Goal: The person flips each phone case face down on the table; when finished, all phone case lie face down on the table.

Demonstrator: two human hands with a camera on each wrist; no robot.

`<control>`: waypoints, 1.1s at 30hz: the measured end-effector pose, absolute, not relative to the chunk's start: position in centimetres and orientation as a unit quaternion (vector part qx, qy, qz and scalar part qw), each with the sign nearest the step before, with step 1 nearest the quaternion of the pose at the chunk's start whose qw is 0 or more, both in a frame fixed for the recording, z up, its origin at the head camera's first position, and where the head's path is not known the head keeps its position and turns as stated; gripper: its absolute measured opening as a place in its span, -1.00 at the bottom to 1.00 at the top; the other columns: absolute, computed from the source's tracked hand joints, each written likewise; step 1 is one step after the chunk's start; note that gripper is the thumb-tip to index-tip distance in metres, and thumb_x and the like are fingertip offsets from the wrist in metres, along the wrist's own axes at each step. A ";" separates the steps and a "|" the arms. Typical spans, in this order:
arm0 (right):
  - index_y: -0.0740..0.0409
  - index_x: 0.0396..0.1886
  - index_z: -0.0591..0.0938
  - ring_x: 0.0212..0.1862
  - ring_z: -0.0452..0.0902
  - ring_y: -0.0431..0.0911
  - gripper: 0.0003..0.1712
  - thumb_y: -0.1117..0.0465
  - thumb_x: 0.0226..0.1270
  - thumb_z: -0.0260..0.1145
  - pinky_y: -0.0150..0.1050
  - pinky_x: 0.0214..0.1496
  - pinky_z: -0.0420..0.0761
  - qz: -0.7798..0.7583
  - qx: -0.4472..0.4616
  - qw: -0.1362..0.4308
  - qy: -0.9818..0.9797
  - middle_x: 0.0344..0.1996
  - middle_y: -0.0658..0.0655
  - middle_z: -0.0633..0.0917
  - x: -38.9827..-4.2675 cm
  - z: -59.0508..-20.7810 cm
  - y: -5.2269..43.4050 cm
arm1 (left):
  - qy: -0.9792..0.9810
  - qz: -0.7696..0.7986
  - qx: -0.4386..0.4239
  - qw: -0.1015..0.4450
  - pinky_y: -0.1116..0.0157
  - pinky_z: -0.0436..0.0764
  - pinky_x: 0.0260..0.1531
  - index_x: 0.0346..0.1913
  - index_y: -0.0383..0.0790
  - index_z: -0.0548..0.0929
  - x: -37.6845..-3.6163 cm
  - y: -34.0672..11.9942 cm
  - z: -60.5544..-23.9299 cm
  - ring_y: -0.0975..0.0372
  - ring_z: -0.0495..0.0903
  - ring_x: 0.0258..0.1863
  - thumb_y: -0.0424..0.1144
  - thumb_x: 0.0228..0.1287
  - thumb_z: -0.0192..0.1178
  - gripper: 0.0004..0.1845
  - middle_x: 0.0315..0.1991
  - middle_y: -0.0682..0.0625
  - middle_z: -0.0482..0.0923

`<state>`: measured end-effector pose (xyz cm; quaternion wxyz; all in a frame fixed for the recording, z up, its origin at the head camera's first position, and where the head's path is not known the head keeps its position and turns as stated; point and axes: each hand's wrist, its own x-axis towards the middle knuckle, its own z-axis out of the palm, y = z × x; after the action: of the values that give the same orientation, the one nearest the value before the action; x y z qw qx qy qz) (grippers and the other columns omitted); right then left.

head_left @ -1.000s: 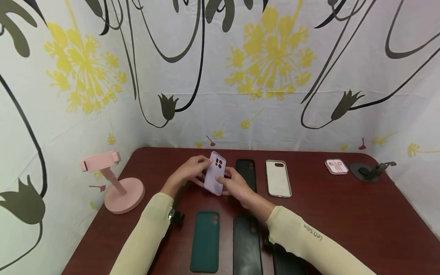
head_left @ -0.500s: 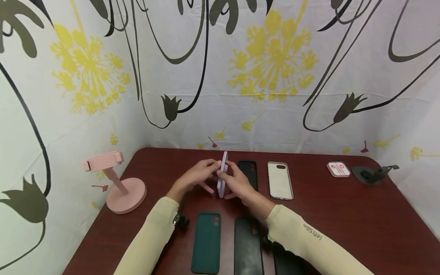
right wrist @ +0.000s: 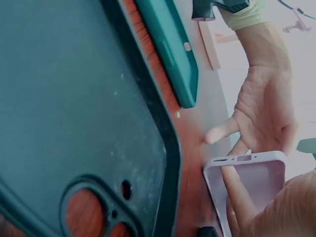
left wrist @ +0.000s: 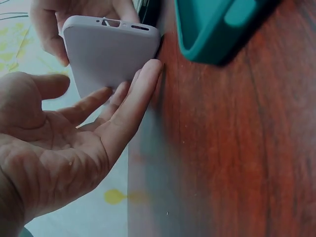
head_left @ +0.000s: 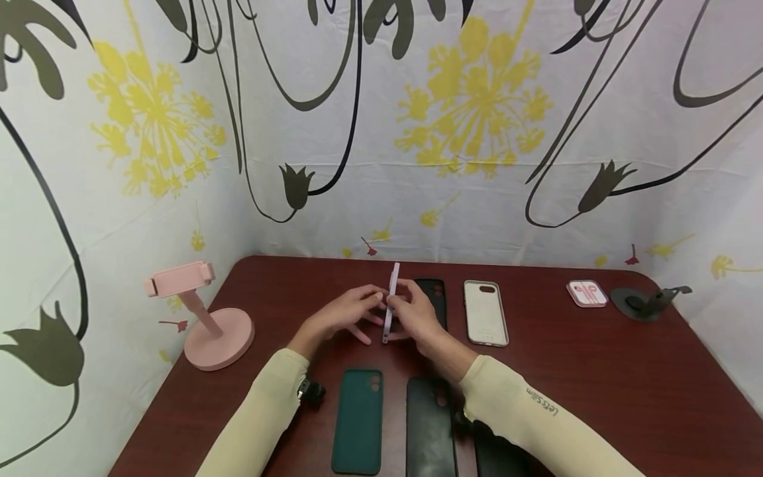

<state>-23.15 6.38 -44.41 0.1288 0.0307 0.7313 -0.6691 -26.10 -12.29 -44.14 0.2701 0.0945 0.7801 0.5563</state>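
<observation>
A lilac phone case (head_left: 388,324) stands nearly edge-on over the table in the head view. My right hand (head_left: 420,318) holds it by one side; in the right wrist view fingers (right wrist: 238,192) reach into its hollow inner face. Extended fingers of my left hand (head_left: 348,311) lie against the case's back, as the left wrist view shows, with the thumb apart from it. The port cutouts on the case's short end (left wrist: 121,23) face the left wrist camera. Closer to me lie a green phone case (head_left: 357,424) and a black phone case (head_left: 429,427).
Behind my right hand lies another black phone case (head_left: 436,301), beside a cream one (head_left: 485,315). A pink phone stand (head_left: 217,339) is at left. Far right sit a small white-and-pink square item (head_left: 587,293) and a dark mount (head_left: 638,303). Another dark case (head_left: 501,450) is under my right forearm.
The lilac case has turned from showing its camera-hole back to nearly edge-on and shifted slightly right. My left thumb and fingers have loosened from its edge.
</observation>
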 end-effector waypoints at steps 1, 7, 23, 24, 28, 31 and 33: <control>-0.06 0.60 0.33 0.24 0.67 0.26 -0.39 0.15 0.64 0.16 0.04 -0.27 0.85 -0.675 0.033 0.128 0.726 0.32 0.33 0.60 -23.1 -44.3 6.4 | 0.785 0.551 0.098 0.268 -0.01 0.85 -0.18 0.47 -0.08 0.48 -26.1 -12.3 -44.2 -0.09 0.64 0.30 -0.02 0.75 -0.07 -0.56 0.34 -0.23 0.52; 0.02 0.57 0.38 0.26 0.68 0.29 -0.38 0.21 0.56 0.16 -0.03 -0.29 0.85 -0.706 0.052 0.133 0.694 0.32 0.41 0.57 -23.1 -44.1 6.7 | 0.809 0.524 0.109 0.243 0.01 0.77 0.12 0.46 -0.08 0.51 -26.1 -12.3 -44.2 -0.07 0.50 0.48 0.04 0.72 -0.02 -0.54 0.47 -0.18 0.47; 0.13 0.50 0.41 0.22 0.70 0.18 -0.41 0.26 0.51 0.15 -0.12 -0.23 0.85 -0.721 0.049 0.142 0.676 0.30 0.38 0.58 -23.0 -43.2 6.8 | 0.763 0.599 0.078 0.229 0.03 0.79 0.01 0.57 -0.12 0.25 -26.4 -13.0 -44.7 -0.10 0.57 0.34 -0.28 0.64 0.12 -0.44 0.52 -0.25 0.36; 0.16 0.48 0.42 0.16 0.72 0.14 -0.42 0.28 0.49 0.16 -0.14 -0.25 0.85 -0.716 0.051 0.140 0.682 0.27 0.38 0.61 -23.1 -43.3 6.8 | 0.766 0.598 0.075 0.223 0.05 0.79 -0.02 0.60 -0.12 0.19 -26.4 -12.9 -44.8 -0.10 0.58 0.32 -0.31 0.61 0.16 -0.37 0.52 -0.26 0.35; 0.30 0.40 0.47 0.00 0.72 0.00 -0.45 0.36 0.44 0.21 -0.18 -0.28 0.84 -0.694 0.065 0.132 0.704 0.18 0.37 0.68 -23.7 -43.5 7.1 | 0.787 0.583 0.065 0.193 0.08 0.79 -0.08 0.66 -0.07 0.03 -26.5 -13.0 -44.7 -0.10 0.62 0.27 -0.41 0.50 0.24 -0.16 0.54 -0.27 0.31; 0.33 0.38 0.50 -0.05 0.74 -0.01 -0.47 0.38 0.42 0.22 -0.16 -0.26 0.85 -0.670 0.066 0.132 0.727 0.12 0.36 0.70 -24.1 -43.7 7.2 | 0.809 0.560 0.057 0.169 0.07 0.81 -0.11 0.67 -0.11 0.04 -26.6 -13.1 -44.5 -0.10 0.64 0.26 -0.44 0.48 0.27 -0.14 0.52 -0.28 0.33; 0.34 0.36 0.51 -0.08 0.76 0.01 -0.49 0.38 0.43 0.24 -0.13 -0.23 0.86 -0.650 0.059 0.138 0.745 0.07 0.36 0.70 -24.4 -44.0 7.3 | 0.822 0.543 0.049 0.161 0.08 0.82 -0.12 0.67 -0.16 0.07 -26.6 -13.2 -44.3 -0.08 0.65 0.25 -0.43 0.46 0.30 -0.13 0.49 -0.28 0.38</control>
<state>-24.39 7.32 -43.95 0.1382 0.0588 0.7446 -0.6504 -26.58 -13.18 -44.34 0.1608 0.0489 0.8224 0.5435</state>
